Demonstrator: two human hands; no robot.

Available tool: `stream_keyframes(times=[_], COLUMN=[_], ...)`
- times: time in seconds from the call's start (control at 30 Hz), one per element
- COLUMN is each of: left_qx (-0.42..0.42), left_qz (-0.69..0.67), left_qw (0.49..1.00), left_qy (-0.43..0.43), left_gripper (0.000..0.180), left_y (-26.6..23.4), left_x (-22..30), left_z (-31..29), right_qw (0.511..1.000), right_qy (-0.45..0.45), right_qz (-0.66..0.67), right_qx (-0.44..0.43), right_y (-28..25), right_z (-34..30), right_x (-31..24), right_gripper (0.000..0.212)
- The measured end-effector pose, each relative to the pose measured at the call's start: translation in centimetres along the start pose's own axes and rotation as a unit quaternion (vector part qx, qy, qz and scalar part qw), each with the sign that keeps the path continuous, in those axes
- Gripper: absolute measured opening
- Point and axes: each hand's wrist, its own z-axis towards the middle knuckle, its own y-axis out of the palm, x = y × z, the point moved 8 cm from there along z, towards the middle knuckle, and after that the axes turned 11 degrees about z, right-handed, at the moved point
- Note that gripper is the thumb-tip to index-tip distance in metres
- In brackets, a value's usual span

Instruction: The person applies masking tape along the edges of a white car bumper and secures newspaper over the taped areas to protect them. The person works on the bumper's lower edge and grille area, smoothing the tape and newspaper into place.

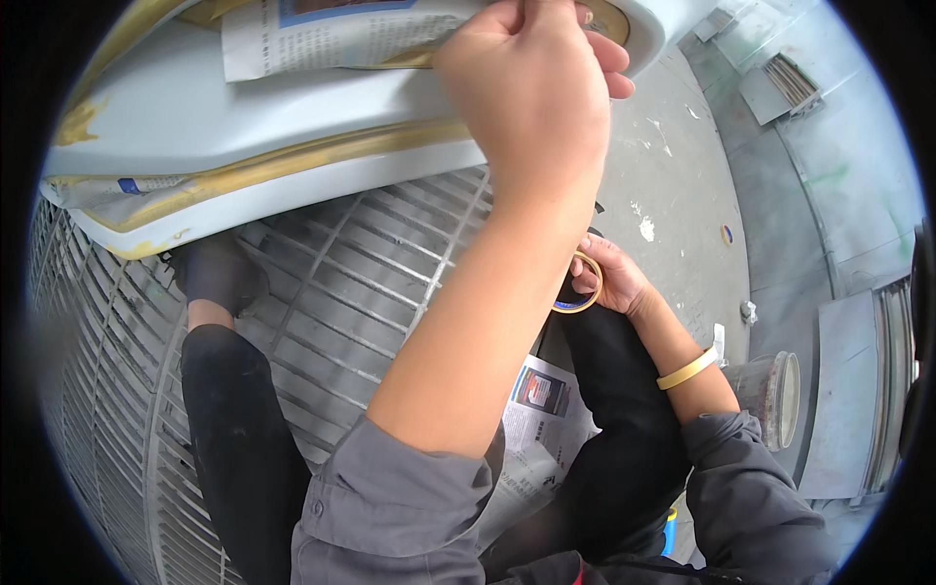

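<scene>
A white, curved panel like a car bumper (263,122) spans the upper left, edged with strips of yellowish masking tape (322,146). Printed newspaper (263,44) covers part of its top. My left hand (536,88) reaches up to the panel's right end beside the newspaper. Its fingers are curled closed, and the fingertips are partly cut off by the frame's upper edge, so what they grip is hidden. Lower down, above my right knee, my right hand (609,278) holds a roll of masking tape (592,303). A pale yellow band (687,369) circles my right forearm.
Beneath the panel lies a metal floor grate (361,253). Sheets of newspaper (541,409) are between my legs. At right stand a dirty translucent bucket (780,400) and leaning boards (843,390). A small tape roll (726,234) lies on the grey floor (673,175).
</scene>
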Motion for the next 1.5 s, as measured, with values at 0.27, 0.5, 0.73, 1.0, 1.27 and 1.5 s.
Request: stream_keyframes(times=[0.27,0.5,0.73,1.0,1.27,1.5], left_qx=[-0.003,-0.151,-0.128,-0.108,-0.097,-0.057], left_qz=[0.065,0.225,0.132,0.032,0.041,0.113], left_qw=[0.977,0.926,0.959,0.979,0.979,0.974], left_qy=[0.202,0.264,0.217,0.172,0.175,0.189], left_gripper=[0.044,0.040,0.043,0.040,0.033,0.033], left_y=[-2.8,4.8,4.5,0.7,-4.4,-10.9], left_x=[1.2,-1.8,-1.2,1.0,4.6,8.2], left_z=[1.0,2.5,1.9,1.3,1.5,2.9], right_qw=[0.999,0.999,0.999,0.998,0.982,0.967], right_qy=[0.013,0.007,0.012,0.009,0.057,0.081], right_qz=[-0.036,-0.039,-0.033,-0.059,-0.177,-0.232], right_qx=[0.023,0.028,0.018,0.036,0.028,0.066], right_y=[0.9,0.8,0.4,0.8,2.8,5.6], right_z=[0.8,0.6,0.7,0.9,0.3,-1.0], right_x=[0.6,0.5,0.6,0.7,3.2,5.3], right_gripper=[0.025,0.024,0.024,0.024,0.028,0.030])
